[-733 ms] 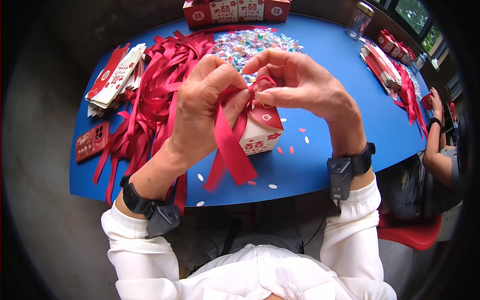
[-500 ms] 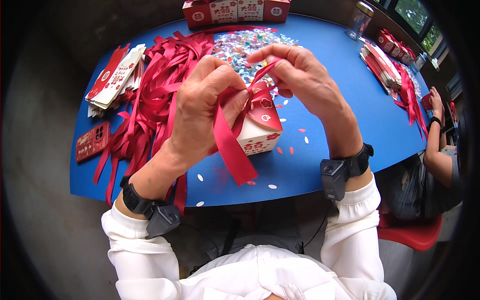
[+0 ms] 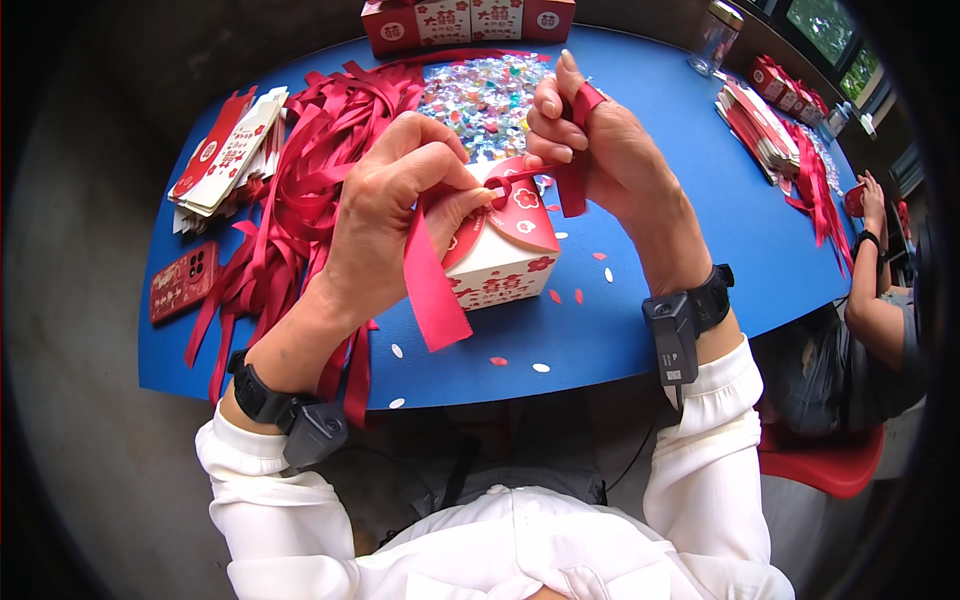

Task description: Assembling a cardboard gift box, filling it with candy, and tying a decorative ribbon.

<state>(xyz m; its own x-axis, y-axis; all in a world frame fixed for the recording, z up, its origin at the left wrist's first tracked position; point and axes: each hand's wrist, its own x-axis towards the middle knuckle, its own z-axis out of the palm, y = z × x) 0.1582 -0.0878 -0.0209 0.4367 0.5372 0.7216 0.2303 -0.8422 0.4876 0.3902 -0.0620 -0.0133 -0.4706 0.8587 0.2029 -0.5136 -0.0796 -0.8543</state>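
Observation:
A small white-and-red gift box [image 3: 505,270] with flower prints stands on the blue table in front of me. A red ribbon [image 3: 437,300] is looped at the top of the box. My left hand [image 3: 410,205] pinches the ribbon at the loop, above the box's left side, and one flat tail hangs down in front. My right hand [image 3: 610,150] is closed around the other length of ribbon, right of the box, with its thumb up. That length runs taut from the loop to the right fingers, and its end hangs below them.
Left of the box lie a heap of red ribbons [image 3: 315,180], flat unfolded boxes [image 3: 232,155] and a red phone [image 3: 184,283]. Shiny wrapped candies [image 3: 480,100] are piled behind. Finished red boxes [image 3: 470,22] line the far edge. A jar [image 3: 716,38] and another person's hand [image 3: 873,205] are at right.
My right hand has turned thumb-up and drawn its ribbon length out to the right. The left hand has shifted slightly left and down, with the hanging tail. More of the box top shows.

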